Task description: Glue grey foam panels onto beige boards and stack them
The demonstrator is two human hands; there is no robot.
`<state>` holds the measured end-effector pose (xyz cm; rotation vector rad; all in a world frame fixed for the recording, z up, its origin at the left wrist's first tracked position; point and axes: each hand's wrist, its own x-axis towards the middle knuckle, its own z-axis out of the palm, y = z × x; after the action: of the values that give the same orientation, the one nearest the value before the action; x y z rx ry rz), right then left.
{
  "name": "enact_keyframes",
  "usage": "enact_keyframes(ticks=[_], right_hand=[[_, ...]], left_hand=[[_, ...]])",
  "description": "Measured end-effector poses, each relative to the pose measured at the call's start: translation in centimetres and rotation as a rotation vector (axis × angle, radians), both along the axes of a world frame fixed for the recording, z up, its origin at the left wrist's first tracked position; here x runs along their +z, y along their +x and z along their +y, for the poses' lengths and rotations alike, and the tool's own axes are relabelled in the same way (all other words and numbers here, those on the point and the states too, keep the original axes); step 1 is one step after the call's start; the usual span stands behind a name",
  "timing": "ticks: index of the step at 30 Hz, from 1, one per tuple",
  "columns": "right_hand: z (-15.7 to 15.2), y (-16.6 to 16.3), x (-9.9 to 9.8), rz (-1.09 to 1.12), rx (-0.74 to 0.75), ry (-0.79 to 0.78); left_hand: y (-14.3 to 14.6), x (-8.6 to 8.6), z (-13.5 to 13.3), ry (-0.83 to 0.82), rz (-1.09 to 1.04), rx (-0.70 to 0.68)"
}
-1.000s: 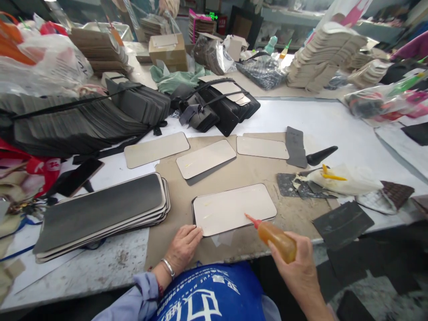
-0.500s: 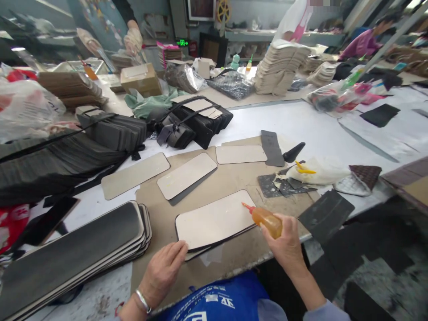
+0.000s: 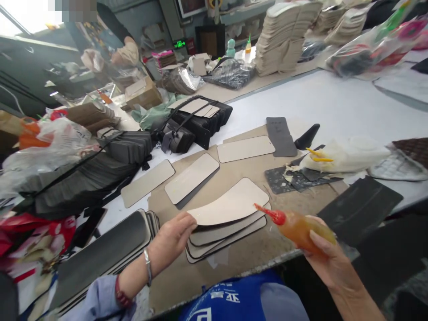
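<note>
My left hand (image 3: 174,236) pinches the near left corner of a beige rounded panel (image 3: 230,206), lifting that end so the sheet bends. Beneath it lie several similar panels (image 3: 227,238), fanned out on the brown board. My right hand (image 3: 329,256) is wrapped round a squeeze bottle (image 3: 302,231) of amber liquid, probably glue. Its red nozzle points left, close to the lifted panel's right edge. Whether the tip touches the panel, I cannot tell. Farther back, single beige panels rest on the board, among them a middle one (image 3: 192,179) and a right one (image 3: 245,149).
A stack of dark panels (image 3: 107,249) lies at left, beside a phone (image 3: 89,226). Strapped black bundles (image 3: 197,120) stand behind. On the right are glue-stained scraps (image 3: 284,178), a white bag (image 3: 347,154) and dark sheets (image 3: 363,205). Another person's gloved hands (image 3: 125,53) show across the table.
My left hand has raised the top panel's corner, exposing the panels under it. My right hand has drawn the bottle right, off the panel's surface. The view has shifted and tilted.
</note>
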<state>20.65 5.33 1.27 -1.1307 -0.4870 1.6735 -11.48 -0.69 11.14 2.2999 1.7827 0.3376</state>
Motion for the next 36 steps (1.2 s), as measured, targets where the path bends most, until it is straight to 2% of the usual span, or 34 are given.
enact_keyframes(ticks=[3, 8, 11, 16, 24, 28, 30, 32, 34, 36], right_hand=[[0.7, -0.6, -1.0, 0.173, -0.053, -0.094], [2.2, -1.4, -1.0, 0.359, -0.103, -0.144], [2.7, -1.5, -0.8, 0.396, -0.090, -0.124], [2.9, -0.8, -1.0, 0.358, -0.098, -0.097], [2.5, 1.6, -1.4, 0.200, -0.140, -0.013], [2.1, 2.8, -1.4, 0.204, -0.202, 0.006], [1.9, 3.2, -1.4, 0.228, -0.242, -0.018], [1.8, 3.4, -1.3, 0.252, -0.270, -0.061], [1.6, 3.5, -1.3, 0.268, -0.284, -0.091], [1.4, 3.4, -1.4, 0.279, -0.290, -0.097]], left_hand=[[-0.1, 0.6, -0.9, 0.010, 0.034, -0.002], [-0.2, 3.8, -0.6, 0.343, 0.159, -0.023], [0.2, 5.7, 0.8, 0.448, 0.253, -0.053], [1.7, 7.5, 4.6, 0.558, 0.310, -0.031], [4.7, 7.6, 13.7, 0.733, 0.340, -0.089], [6.7, 7.9, 16.2, 0.811, 0.338, -0.121], [7.1, 7.3, 16.3, 0.835, 0.299, -0.137], [6.8, 5.4, 15.8, 0.832, 0.256, -0.155], [5.6, 2.4, 14.7, 0.794, 0.222, -0.192], [4.0, -1.6, 13.3, 0.710, 0.204, -0.245]])
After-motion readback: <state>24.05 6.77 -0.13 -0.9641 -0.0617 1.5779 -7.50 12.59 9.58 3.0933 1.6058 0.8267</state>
